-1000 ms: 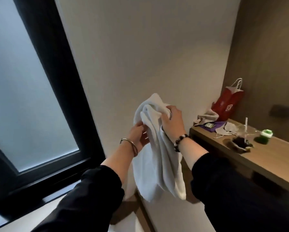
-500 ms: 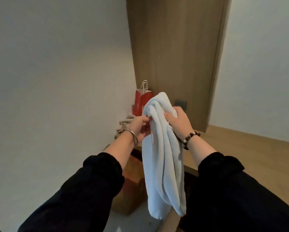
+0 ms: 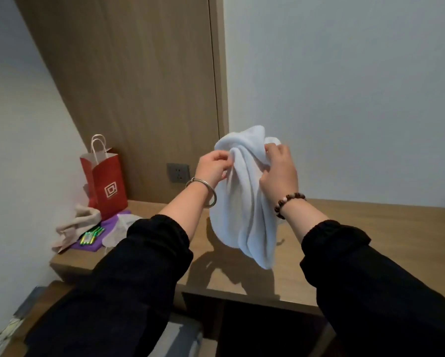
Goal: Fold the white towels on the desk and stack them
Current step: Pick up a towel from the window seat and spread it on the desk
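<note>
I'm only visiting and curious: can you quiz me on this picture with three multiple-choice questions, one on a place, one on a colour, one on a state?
1. Where does the paper bag stand?
A. at the far left end of the desk
B. on the floor
C. at the right end
2. What colour is that bag?
A. blue
B. red
C. green
3. How is the white towel?
A. folded flat
B. stacked on another
C. bunched, held up

1 A: it stands by the beige cloth at the left end.
2 B: red, with white handles.
3 C: the left hand and right hand grip its top, and it hangs over the desk.
</note>
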Action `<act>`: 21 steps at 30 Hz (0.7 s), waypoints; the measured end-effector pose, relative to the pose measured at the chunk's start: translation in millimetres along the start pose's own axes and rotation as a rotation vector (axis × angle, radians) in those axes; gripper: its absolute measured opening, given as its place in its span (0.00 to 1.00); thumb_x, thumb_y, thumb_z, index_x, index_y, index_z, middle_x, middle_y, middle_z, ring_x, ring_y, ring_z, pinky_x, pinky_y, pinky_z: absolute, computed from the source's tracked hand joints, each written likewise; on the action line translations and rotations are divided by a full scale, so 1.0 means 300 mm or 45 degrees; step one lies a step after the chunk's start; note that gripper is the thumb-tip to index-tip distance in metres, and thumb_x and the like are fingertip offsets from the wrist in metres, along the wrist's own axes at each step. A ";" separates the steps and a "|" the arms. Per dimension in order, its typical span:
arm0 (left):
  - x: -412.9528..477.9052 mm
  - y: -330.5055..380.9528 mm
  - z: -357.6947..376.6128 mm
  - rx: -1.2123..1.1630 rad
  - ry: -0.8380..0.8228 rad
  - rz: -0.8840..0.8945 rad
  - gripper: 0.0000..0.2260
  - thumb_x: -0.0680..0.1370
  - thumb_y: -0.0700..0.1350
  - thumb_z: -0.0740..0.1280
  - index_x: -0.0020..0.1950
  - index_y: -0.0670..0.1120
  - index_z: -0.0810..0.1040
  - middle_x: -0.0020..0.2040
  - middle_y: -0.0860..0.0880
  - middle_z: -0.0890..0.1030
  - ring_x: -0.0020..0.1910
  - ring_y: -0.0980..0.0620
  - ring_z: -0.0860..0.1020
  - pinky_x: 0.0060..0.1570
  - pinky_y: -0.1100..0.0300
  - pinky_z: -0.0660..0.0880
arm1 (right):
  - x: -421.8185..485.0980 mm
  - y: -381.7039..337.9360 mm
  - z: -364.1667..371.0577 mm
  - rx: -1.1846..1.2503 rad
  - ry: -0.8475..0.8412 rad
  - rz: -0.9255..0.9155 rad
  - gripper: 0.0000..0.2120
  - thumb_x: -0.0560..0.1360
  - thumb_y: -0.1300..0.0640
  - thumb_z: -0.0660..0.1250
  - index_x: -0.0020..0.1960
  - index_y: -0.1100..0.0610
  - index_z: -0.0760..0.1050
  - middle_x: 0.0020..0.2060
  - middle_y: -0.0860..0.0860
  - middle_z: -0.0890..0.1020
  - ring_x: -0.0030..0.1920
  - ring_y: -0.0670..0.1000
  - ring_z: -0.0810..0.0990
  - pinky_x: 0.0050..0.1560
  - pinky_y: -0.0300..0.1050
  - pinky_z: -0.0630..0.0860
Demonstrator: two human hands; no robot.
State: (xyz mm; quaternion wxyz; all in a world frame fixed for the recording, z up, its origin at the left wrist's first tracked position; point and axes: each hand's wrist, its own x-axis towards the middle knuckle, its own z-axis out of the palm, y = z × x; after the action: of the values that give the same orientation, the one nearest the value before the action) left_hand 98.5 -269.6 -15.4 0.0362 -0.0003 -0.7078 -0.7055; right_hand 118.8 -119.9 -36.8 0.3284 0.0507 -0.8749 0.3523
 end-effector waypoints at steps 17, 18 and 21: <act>0.575 -0.929 0.228 1.219 -0.964 -0.256 0.32 0.80 0.50 0.61 0.78 0.49 0.46 0.78 0.47 0.45 0.76 0.47 0.50 0.73 0.56 0.51 | -0.068 0.837 0.570 -0.618 -1.160 0.747 0.52 0.69 0.38 0.69 0.75 0.44 0.32 0.77 0.52 0.41 0.76 0.56 0.41 0.70 0.69 0.50; 0.550 -0.977 0.226 1.300 -1.006 -0.283 0.34 0.79 0.52 0.62 0.78 0.52 0.44 0.78 0.49 0.43 0.77 0.47 0.48 0.73 0.52 0.51 | -0.100 0.855 0.578 -0.658 -1.222 0.714 0.53 0.69 0.39 0.69 0.74 0.44 0.30 0.76 0.51 0.40 0.76 0.55 0.40 0.70 0.69 0.50; 0.488 -1.083 0.213 1.521 -0.963 -0.213 0.33 0.79 0.59 0.57 0.76 0.58 0.39 0.77 0.55 0.38 0.76 0.47 0.41 0.72 0.41 0.47 | -0.154 0.891 0.585 -0.645 -1.219 0.623 0.53 0.70 0.51 0.69 0.73 0.43 0.28 0.77 0.48 0.42 0.76 0.55 0.38 0.70 0.68 0.49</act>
State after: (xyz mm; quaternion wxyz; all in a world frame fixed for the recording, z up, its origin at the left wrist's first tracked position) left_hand -67.5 -214.6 -332.5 -0.2723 -0.1709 -0.9352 -0.1488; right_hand -25.5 -40.9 -314.9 -0.1918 -0.0792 -0.9687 0.1361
